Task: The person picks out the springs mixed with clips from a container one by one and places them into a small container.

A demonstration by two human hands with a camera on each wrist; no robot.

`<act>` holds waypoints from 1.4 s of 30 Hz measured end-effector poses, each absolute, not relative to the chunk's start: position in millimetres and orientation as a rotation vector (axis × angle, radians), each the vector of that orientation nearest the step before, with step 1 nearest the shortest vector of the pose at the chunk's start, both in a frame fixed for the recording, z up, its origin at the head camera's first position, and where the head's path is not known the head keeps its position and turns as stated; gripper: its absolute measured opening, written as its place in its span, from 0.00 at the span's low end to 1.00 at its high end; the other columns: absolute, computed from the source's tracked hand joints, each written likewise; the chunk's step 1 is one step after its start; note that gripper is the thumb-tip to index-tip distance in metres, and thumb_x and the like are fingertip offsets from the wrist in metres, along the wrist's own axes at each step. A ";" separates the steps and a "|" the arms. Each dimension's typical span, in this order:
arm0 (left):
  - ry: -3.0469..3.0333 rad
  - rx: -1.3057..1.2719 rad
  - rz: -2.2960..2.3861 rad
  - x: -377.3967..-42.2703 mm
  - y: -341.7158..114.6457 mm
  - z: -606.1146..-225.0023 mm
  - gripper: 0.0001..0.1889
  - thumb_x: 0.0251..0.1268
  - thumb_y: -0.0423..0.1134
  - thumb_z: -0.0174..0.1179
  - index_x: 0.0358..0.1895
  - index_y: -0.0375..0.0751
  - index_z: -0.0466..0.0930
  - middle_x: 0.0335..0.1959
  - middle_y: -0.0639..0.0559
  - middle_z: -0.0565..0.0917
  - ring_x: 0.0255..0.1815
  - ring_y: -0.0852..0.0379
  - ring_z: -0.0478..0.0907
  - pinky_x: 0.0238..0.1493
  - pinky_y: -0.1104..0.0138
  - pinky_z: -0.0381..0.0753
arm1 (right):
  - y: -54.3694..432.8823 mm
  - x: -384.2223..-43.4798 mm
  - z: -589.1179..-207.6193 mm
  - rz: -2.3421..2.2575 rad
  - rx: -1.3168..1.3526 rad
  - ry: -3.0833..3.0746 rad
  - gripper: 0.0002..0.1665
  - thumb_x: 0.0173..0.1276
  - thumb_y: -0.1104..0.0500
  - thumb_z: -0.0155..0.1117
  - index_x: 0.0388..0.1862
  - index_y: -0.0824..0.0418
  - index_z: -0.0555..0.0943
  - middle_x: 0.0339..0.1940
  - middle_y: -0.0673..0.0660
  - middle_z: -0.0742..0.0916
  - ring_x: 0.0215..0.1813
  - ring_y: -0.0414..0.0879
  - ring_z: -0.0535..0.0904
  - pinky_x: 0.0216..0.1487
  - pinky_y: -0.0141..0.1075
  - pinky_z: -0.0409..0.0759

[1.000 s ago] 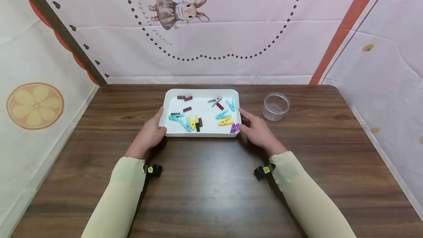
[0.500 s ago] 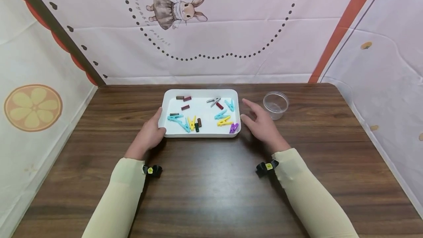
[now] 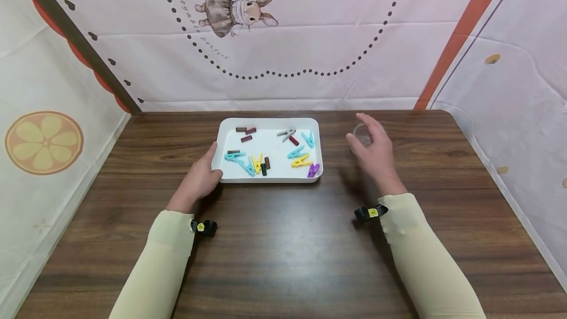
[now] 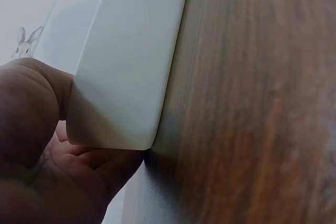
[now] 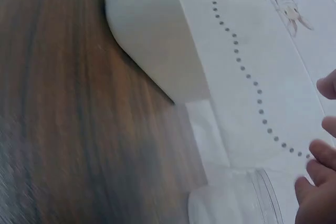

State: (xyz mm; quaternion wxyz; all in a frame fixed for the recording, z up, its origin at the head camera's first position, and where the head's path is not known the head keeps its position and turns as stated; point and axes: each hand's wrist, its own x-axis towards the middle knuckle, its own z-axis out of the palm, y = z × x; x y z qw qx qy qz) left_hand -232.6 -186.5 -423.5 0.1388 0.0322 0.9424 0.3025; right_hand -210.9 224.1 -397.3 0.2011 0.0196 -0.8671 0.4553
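Observation:
My left hand point(image 3: 198, 179) grips the left end of a shallow white tray point(image 3: 276, 180). In the left wrist view the thumb lies at the upper rim of the tray point(image 4: 123, 66) and the fingers reach along its end wall. Scattered inside are blue clothespins point(image 3: 240, 163), yellow ones point(image 3: 301, 161), a purple clothespin point(image 3: 313, 170), a grey one point(image 3: 287, 134) and several small coil springs point(image 3: 246, 139). My right hand point(image 3: 376, 159), fingers spread, is over a round clear plastic jar point(image 3: 361, 134) and partly hides it. The right wrist view shows the fingers beside the jar's rim point(image 5: 266, 195).
Everything stands on a dark wood-grain table point(image 3: 283, 240). A pale printed cloth point(image 3: 328, 23) with a rabbit picture rises behind the table's back edge, and similar cloth hangs on both sides.
My right hand has let go of the tray's right end and moved right, over the clear jar. A dark red spring rolled slightly toward the tray's back. The left hand stays put.

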 end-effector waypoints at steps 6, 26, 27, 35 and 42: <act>2.730 0.102 0.873 -232.1 -187.0 -422.1 0.41 0.67 0.33 0.44 0.78 0.45 0.31 0.79 0.39 0.46 0.75 0.43 0.55 0.73 0.45 0.56 | 237.4 -215.5 -396.6 1.230 -0.117 -2.395 0.34 0.63 0.49 0.67 0.68 0.51 0.72 0.72 0.54 0.72 0.78 0.46 0.56 0.75 0.52 0.57; 2.728 0.092 0.870 -233.2 -188.4 -426.0 0.41 0.67 0.34 0.44 0.78 0.49 0.30 0.80 0.41 0.44 0.75 0.44 0.55 0.73 0.44 0.55 | 266.4 -222.0 -411.2 1.260 -0.301 -2.710 0.62 0.57 0.34 0.68 0.80 0.50 0.43 0.81 0.56 0.52 0.80 0.58 0.48 0.75 0.57 0.52; 2.729 0.091 0.870 -233.5 -188.2 -426.1 0.41 0.67 0.34 0.44 0.78 0.49 0.30 0.80 0.41 0.44 0.74 0.44 0.55 0.73 0.44 0.55 | 267.5 -222.4 -412.5 1.270 -0.312 -2.715 0.63 0.57 0.34 0.68 0.80 0.50 0.42 0.81 0.56 0.51 0.80 0.58 0.47 0.75 0.57 0.52; 2.728 0.087 0.870 -234.3 -187.1 -424.8 0.41 0.68 0.35 0.44 0.78 0.48 0.30 0.79 0.41 0.45 0.69 0.45 0.59 0.71 0.45 0.59 | 271.3 -223.9 -418.0 1.327 -0.389 -2.737 0.67 0.54 0.30 0.68 0.80 0.49 0.40 0.80 0.60 0.54 0.78 0.61 0.52 0.73 0.59 0.56; 2.731 0.091 0.867 -234.1 -187.9 -424.9 0.41 0.67 0.34 0.43 0.78 0.48 0.30 0.79 0.41 0.46 0.67 0.44 0.60 0.69 0.46 0.61 | 267.3 -222.9 -416.8 1.371 -0.368 -2.740 0.66 0.51 0.31 0.71 0.80 0.51 0.47 0.77 0.62 0.62 0.74 0.61 0.60 0.71 0.58 0.59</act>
